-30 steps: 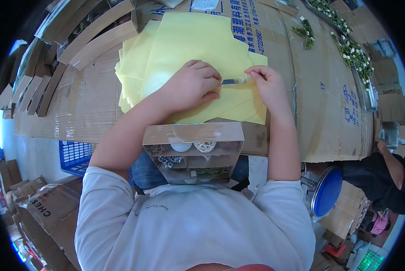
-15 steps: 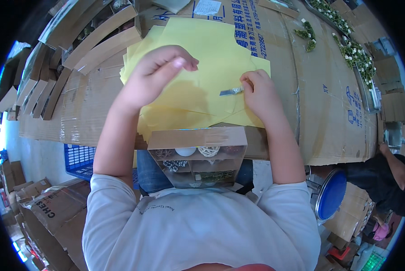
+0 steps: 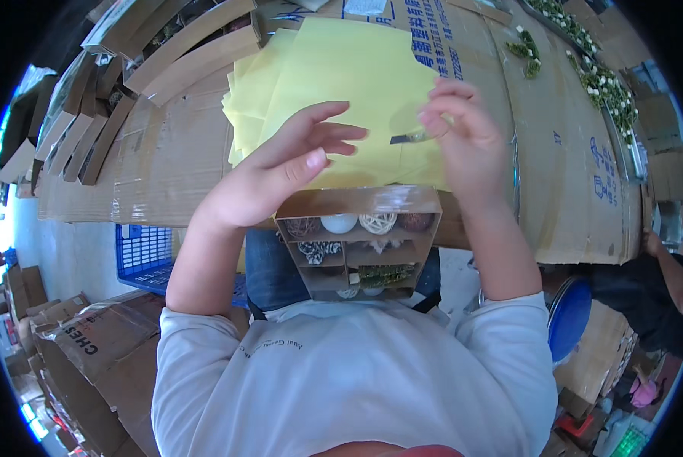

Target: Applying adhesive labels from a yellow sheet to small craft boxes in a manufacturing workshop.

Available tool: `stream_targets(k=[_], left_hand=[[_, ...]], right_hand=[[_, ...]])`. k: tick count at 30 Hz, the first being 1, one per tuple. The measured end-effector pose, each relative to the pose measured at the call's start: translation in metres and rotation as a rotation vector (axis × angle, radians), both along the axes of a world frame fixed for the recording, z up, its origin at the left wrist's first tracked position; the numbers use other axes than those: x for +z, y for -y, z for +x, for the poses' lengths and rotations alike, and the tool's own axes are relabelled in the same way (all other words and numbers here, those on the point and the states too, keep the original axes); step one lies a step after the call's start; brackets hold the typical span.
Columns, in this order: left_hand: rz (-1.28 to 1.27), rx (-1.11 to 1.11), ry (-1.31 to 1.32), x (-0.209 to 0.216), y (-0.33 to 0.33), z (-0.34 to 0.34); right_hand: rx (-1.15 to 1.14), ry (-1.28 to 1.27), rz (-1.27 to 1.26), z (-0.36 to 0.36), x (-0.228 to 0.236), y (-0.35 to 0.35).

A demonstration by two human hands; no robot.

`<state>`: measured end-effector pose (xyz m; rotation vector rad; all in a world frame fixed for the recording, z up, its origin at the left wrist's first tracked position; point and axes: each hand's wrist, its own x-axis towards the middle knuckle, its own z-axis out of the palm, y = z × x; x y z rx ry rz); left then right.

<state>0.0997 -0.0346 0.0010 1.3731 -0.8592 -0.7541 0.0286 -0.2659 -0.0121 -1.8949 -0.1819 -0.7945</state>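
My left hand hovers over yellow paper sheets, fingers spread, holding nothing. To its right, my right hand is raised with thumb and fingers pinched together; what is between them, if anything, is too small to make out. Beside those fingertips is a small cutter blade with a pale, shiny wrapped end, seemingly lying on the paper. Between my forearms, a compartmented cardboard box leans at the table edge over my lap. Inside show a white ball, a cream wicker ball and a frosted pine cone.
Cardboard covers the table. Open cardboard boxes stand at the far left. Green sprigs and a tray of greenery lie at the right. A blue crate and blue stool flank me; another person's arm is at far right.
My right hand has lifted up and away from the blade. My left hand's fingers have opened out from a curl. The view has shifted, and the box shows more of its compartments.
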Motion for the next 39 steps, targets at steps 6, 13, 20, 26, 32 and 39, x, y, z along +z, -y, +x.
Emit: stream_targets(k=[6,13,20,26,32,39], left_hand=[[0.486,-0.243,0.518,0.007,-0.019,-0.021],[0.563,-0.049,0.577,0.012,-0.021,-0.059],[0.388,-0.084,0.648,0.004,-0.022,-0.047],[0.378,-0.21,0.74,0.011,-0.023,-0.049],[0.33,-0.127,0.758,0.014,-0.043,-0.074],[0.463,-0.111,0.776,0.012,-0.045,-0.069]], right_hand=[[0.417,-0.577,0.309,-0.024,0.024,-0.01],[0.482,-1.097,0.453,-0.02,0.018,-0.036],[0.437,-1.15,0.258,-0.008,0.016,-0.038],[0.531,-1.251,-0.313,-0.006,0.024,-0.035],[0.695,-1.291,-0.819,-0.024,0.019,-0.055],[0.793,-1.185,-0.582,-0.026,0.056,-0.065]])
